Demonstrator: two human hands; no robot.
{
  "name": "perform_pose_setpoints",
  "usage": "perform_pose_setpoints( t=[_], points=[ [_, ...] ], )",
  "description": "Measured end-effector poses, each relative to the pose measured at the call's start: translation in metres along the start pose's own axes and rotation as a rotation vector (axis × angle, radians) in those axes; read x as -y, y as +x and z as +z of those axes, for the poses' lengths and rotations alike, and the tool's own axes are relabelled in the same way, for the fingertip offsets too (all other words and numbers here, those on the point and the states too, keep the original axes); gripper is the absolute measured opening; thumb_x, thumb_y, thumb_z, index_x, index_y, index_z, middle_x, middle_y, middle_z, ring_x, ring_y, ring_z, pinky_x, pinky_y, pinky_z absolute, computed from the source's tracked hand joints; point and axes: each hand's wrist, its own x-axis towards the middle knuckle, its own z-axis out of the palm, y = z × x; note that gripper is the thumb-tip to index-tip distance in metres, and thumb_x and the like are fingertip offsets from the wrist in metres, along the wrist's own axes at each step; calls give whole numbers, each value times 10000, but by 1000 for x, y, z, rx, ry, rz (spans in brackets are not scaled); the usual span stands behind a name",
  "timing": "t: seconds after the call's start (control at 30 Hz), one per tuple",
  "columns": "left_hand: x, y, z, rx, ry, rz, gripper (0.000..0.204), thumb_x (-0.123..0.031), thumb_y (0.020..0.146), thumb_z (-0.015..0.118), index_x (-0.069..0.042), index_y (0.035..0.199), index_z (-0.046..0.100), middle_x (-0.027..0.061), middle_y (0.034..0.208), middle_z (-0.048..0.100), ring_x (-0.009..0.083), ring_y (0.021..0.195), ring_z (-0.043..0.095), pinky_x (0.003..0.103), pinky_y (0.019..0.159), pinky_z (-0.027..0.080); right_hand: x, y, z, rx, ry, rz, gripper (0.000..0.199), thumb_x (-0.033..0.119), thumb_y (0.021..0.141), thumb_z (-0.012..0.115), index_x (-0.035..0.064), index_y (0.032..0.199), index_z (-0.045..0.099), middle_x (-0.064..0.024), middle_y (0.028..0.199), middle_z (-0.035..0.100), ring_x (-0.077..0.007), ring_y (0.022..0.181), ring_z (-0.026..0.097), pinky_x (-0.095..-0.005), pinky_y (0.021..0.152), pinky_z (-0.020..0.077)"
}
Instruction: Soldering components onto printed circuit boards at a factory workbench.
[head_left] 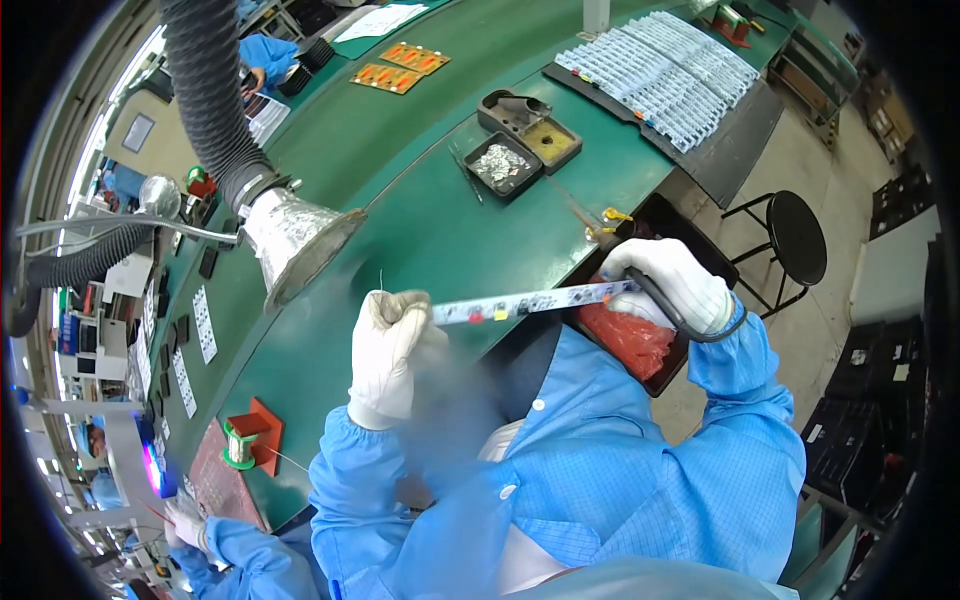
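Note:
My left hand [390,345], in a white glove, is closed in a pinch on the left end of a narrow white circuit board strip [540,301]. A thin wire [381,279] sticks up from the same fingers. My right hand [675,282], also gloved, grips the strip's other end, so the strip hangs level above the table edge. Small red and yellow parts sit along it. A dark cable [657,297] bends around the right hand. Just beyond that hand, a slim tool like a soldering iron [582,212] points away; whether the fingers hold it is partly hidden.
A black tray [510,183] of silvery bits and a sponge box [552,141] stand ahead. Board strips [665,80] lie in rows at the far right. A fume duct [300,245] hangs left. A wire spool [240,445] is near left, beside a co-worker's gloved hands [187,525].

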Motion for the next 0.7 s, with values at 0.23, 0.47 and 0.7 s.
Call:
perform_pose_setpoints(
  t=[0.23, 0.47, 0.7],
  points=[
    [71, 54, -22, -372, 1296, 444, 401, -397, 850, 713, -41, 847, 531, 152, 814, 565, 349, 665, 582, 433, 595, 482, -62, 0, -38, -704, -629, 237, 253, 62, 806, 728, 38, 1039, 632, -172, 924, 661, -322, 804, 677, -375, 718, 539],
    [85, 58, -25, -394, 1279, 497, 386, -384, 845, 720, -63, 814, 508, 115, 793, 547, 332, 655, 582, 421, 576, 475, -157, 45, -49, -536, -920, 395, 215, 194, 896, 609, 161, 1109, 601, -131, 890, 620, -346, 800, 638, -447, 677, 504],
    [87, 60, -27, -409, 1299, 496, 361, -350, 840, 727, -71, 792, 502, 107, 787, 530, 325, 640, 563, 418, 561, 463, -204, 72, -37, -435, -1024, 281, 237, 119, 903, 532, 173, 1129, 577, -134, 837, 587, -346, 726, 634, -447, 614, 510]
  ],
)
